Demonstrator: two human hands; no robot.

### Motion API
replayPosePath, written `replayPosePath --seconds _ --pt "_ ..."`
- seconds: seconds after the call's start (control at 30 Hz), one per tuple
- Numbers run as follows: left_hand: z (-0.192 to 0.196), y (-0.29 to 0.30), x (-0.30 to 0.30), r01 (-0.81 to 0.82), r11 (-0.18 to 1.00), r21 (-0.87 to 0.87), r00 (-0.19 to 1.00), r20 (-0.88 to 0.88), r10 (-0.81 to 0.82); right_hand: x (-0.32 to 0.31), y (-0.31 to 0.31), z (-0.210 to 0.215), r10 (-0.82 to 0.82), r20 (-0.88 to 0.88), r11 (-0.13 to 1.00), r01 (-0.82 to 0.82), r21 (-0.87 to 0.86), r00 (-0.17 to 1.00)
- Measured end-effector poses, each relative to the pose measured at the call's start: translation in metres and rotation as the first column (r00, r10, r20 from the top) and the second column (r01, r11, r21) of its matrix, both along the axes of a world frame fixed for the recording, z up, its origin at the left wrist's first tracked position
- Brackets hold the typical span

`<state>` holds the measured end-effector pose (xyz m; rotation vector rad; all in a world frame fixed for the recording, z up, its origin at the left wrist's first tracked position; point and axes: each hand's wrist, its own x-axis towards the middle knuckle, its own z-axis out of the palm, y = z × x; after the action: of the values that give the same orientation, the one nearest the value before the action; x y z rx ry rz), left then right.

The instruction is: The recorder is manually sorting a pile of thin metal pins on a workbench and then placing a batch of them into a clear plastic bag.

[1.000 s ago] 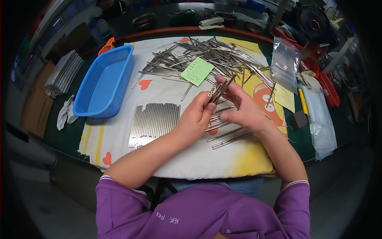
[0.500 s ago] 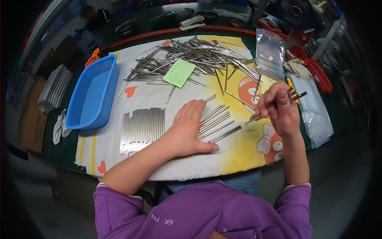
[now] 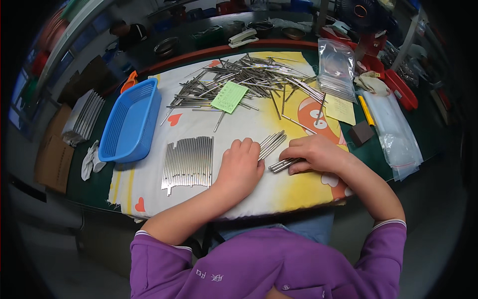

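Note:
Over the middle of the cloth, my left hand (image 3: 241,165) is closed round a bundle of thin metal rods (image 3: 273,143), whose ends stick out to the upper right. Just right of it, my right hand (image 3: 314,153) grips a second small bunch of metal rods (image 3: 280,166) low on the cloth, fingers curled over them. The two bunches lie close together. To the left, a neat row of rods (image 3: 188,162) rests side by side, one poking out at the near end. Farther back spreads a loose heap of rods (image 3: 249,74), with a green card (image 3: 229,97) on it.
A blue plastic basket (image 3: 107,144) stands at the left edge of the patterned cloth (image 3: 149,187). On the right are a yellow paper (image 3: 340,109), a dark block (image 3: 361,133), clear plastic bags (image 3: 398,134) and a red tray (image 3: 401,89). A stapler (image 3: 243,38) sits at the back.
My right hand has come down and left from above the cloth's right side, bringing its rods to the cloth. My left hand has closed, and the spread rods beside it are now bunched together.

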<state>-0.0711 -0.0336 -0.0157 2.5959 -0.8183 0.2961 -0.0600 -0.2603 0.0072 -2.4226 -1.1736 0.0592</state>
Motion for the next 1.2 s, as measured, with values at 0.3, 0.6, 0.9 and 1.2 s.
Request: replayPosePath --seconds 0.3,0.6,0.9,1.2 --pt "0.001 0.001 -0.042 -0.146 0.979 -0.140 0.989 -0.059 0.139 0.030 0.022 -0.003 0.222 0.121 0.959 -0.239 0.150 0.968" --pt "0.014 0.033 -0.048 -0.022 0.990 -0.142 0.990 -0.144 0.002 0.026 0.018 -0.014 0.156 0.271 0.977 -0.189 0.098 0.950" --pt "0.004 0.053 -0.035 -0.033 0.999 -0.004 0.996 -0.079 0.033 0.019 0.014 -0.011 0.073 0.228 0.993 -0.049 -0.110 0.971" --pt "0.005 0.064 -0.038 0.095 0.995 0.035 0.981 -0.176 -0.087 0.031 0.068 -0.027 0.175 0.185 0.977 -0.147 -0.157 0.967"
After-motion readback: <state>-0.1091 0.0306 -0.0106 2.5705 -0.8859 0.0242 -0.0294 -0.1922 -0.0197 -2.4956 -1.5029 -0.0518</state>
